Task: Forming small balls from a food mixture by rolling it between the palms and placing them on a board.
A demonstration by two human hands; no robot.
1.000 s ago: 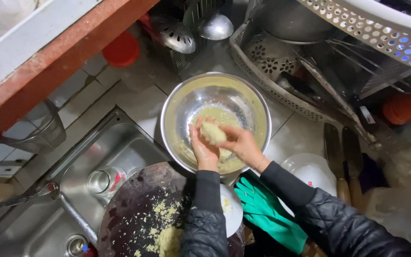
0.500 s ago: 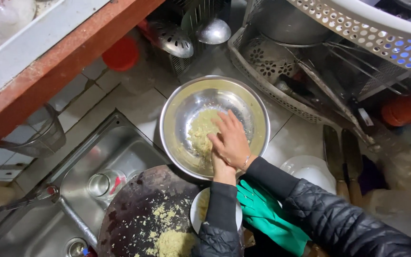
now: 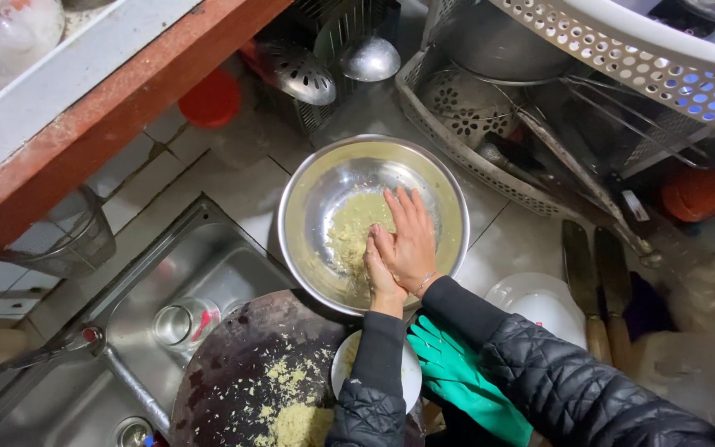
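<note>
Packaging with print is scarce: a clouded plastic bag [image 3: 6, 33] sits on the white ledge at the upper left, and a red round lid [image 3: 211, 98] lies on the tiled counter below the rust-red beam; no label on either can be made out. On the counter just beyond the sink [image 3: 167, 273] stands the round steel bowl [image 3: 308, 199], mouth up, with a smear of pale yellow minced paste [image 3: 349, 232] running as a streak from its far centre toward the near rim. Both hands are down inside it. The right hand [image 3: 411, 240] lies flat with fingers spread and straight, pointing away from the person, palm pressed over the paste. The left hand [image 3: 381, 273] is tucked against and partly under it, fingers curled, touching the paste at the bowl's near wall; how far it is closed cannot be told. Near the sleeves, a dark round chopping board [image 3: 233, 372] carries more of the yellow mince, a small white plate [image 3: 411, 372] sits beside it, and green rubber gloves [image 3: 457, 372] lie under the right forearm.
</note>
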